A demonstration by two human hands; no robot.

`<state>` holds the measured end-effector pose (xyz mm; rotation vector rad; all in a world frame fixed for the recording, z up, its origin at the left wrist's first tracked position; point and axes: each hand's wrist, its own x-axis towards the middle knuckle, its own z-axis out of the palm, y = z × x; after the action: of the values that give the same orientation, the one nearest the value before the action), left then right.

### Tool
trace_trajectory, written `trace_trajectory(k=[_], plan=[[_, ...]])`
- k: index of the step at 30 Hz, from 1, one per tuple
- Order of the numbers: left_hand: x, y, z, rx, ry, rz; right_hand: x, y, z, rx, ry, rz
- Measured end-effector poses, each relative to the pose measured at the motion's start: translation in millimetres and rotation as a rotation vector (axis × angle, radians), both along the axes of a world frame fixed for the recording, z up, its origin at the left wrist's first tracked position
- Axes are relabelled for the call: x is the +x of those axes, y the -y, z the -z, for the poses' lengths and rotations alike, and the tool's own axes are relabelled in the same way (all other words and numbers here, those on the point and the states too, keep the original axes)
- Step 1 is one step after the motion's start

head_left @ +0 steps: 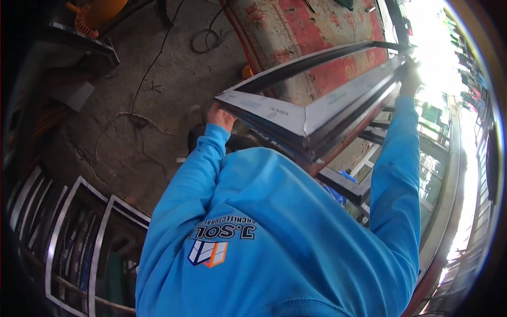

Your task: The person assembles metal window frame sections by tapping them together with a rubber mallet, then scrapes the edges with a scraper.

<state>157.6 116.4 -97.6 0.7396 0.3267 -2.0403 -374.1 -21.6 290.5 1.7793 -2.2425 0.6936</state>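
A rectangular window frame [274,109], dark with a whitish printed film on its face, is held up in front of me at a tilt. My left hand [221,117] is closed around its near left corner, with the fingers partly hidden beneath the profile. At the far right end my right hand [411,78] grips the frame, washed out by bright light. Through the frame's opening shows a worn red and grey patterned cloth [322,79] on the surface behind it.
More metal frames [79,238] stand at the lower left. A dark frame corner [348,185] lies below the held frame. Cables [153,66] run across the concrete floor [116,84]. An orange coiled hose [84,24] hangs at the upper left.
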Motion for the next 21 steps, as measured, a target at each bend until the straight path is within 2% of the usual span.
trace_trajectory(k=[1, 2, 4, 5, 6, 8, 9, 10, 11, 14, 16, 20, 21], plan=[[4, -1, 15, -0.206, -0.354, -0.086, -1, 1, 2, -0.024, 0.126, -0.009], [-1, -7, 25, -0.218, -0.353, -0.071, -1, 1, 2, -0.016, 0.197, 0.035], [-10, -1, -3, -0.028, 0.207, -0.068, -6, -1, -1, 0.070, -0.070, -0.015], [-5, 8, -16, 0.084, -0.014, -0.125, -7, -1, 0, 0.050, -0.066, -0.012], [-1, 8, -18, 0.065, -0.012, -0.126, -4, 2, 2, 0.009, -0.081, -0.015], [8, 10, -21, 0.229, -0.143, -0.111, -1, 8, 0, -0.049, -0.092, -0.023], [11, 11, -20, 0.215, -0.139, -0.119, -5, 10, 1, -0.048, -0.218, -0.018], [14, 11, -18, 0.161, -0.073, -0.013, -9, 12, 3, -0.046, -0.343, -0.013], [17, 12, -17, 0.109, -0.005, 0.090, -12, 14, 5, -0.058, -0.333, -0.021], [21, 10, -17, 0.061, 0.004, 0.122, -5, 15, 6, -0.084, -0.152, -0.049], [19, 9, -14, 0.090, 0.050, 0.106, -8, 15, 5, -0.082, -0.422, -0.095], [16, 6, -15, 0.113, 0.189, 0.051, -16, 13, 9, -0.054, -0.414, -0.002], [14, 8, -12, 0.104, 0.199, 0.057, -13, 13, 8, -0.057, -0.549, -0.058]])
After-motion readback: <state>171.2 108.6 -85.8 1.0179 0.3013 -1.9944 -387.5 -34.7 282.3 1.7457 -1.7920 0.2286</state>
